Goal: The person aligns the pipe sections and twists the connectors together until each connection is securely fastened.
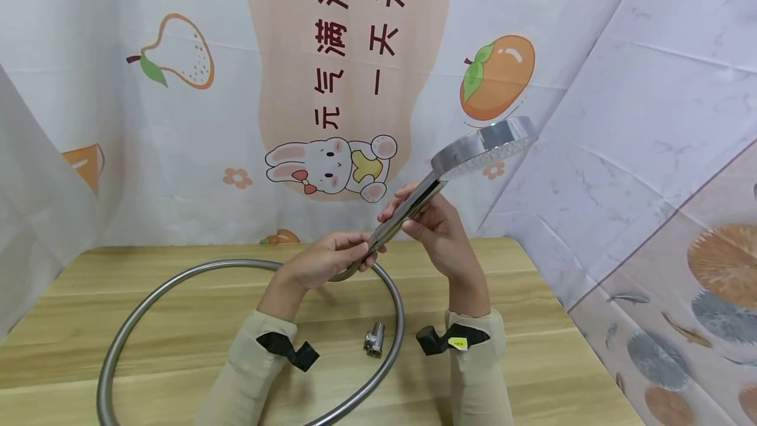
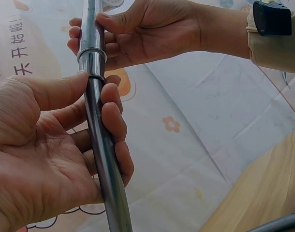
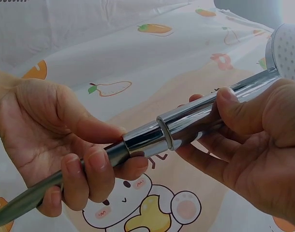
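A chrome handheld shower head (image 1: 481,146) tilts up to the right above the table. My right hand (image 1: 440,232) holds its handle (image 3: 200,113), thumb on one side and fingers behind. Below it, my left hand (image 1: 325,258) grips the grey shower hose (image 2: 101,140) at its end, fingers curled round it. The hose's chrome end fitting (image 3: 145,137) meets the bottom of the handle, and a ridge shows at the joint; whether it is screwed tight I cannot tell. From the left hand the hose loops down onto the table.
A small chrome valve fitting (image 1: 374,339) lies on the wooden table (image 1: 532,340), inside the hose loop near its right side. Printed cloth (image 1: 195,150) hangs behind the table, and more cloth (image 1: 639,117) closes off the right side. Black camera mounts sit on both wrists.
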`<state>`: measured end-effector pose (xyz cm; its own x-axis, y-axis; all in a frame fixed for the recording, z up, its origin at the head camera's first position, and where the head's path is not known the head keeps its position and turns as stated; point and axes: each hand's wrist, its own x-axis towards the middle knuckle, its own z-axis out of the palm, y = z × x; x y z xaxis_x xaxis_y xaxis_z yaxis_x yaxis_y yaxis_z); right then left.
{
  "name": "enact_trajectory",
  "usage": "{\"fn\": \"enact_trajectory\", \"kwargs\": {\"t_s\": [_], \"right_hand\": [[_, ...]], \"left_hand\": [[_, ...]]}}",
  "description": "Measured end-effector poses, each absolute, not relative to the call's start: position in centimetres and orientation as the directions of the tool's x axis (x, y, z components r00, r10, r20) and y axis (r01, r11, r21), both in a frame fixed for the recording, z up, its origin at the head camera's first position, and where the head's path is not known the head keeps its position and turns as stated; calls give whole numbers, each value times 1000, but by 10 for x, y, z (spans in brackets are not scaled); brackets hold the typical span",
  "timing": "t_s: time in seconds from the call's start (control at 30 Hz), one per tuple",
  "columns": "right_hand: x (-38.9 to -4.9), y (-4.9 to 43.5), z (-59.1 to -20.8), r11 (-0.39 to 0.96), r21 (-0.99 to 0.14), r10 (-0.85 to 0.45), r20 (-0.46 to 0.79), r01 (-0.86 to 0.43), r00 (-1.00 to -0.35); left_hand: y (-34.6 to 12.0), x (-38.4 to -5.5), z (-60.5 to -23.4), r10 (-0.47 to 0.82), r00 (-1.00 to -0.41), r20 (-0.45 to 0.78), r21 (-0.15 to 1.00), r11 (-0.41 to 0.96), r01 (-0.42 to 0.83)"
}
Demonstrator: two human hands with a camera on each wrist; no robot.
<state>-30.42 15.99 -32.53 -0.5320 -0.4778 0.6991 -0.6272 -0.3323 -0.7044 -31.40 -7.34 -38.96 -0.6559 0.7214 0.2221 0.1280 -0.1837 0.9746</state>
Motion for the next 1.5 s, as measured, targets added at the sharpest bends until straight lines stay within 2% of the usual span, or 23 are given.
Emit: {"fn": "enact_trajectory", "kwargs": {"t_s": [1.27, 1.5], "right_hand": [[-307, 160, -326, -343, -703, -479, 702, -623, -527], [-307, 160, -326, -339, -709, -479, 696, -618, -536]], "left_hand": [[-75, -316, -389, 737, -632, 242, 970, -207, 130], [-75, -314, -388, 727, -648, 228, 972, -204, 113]]}}
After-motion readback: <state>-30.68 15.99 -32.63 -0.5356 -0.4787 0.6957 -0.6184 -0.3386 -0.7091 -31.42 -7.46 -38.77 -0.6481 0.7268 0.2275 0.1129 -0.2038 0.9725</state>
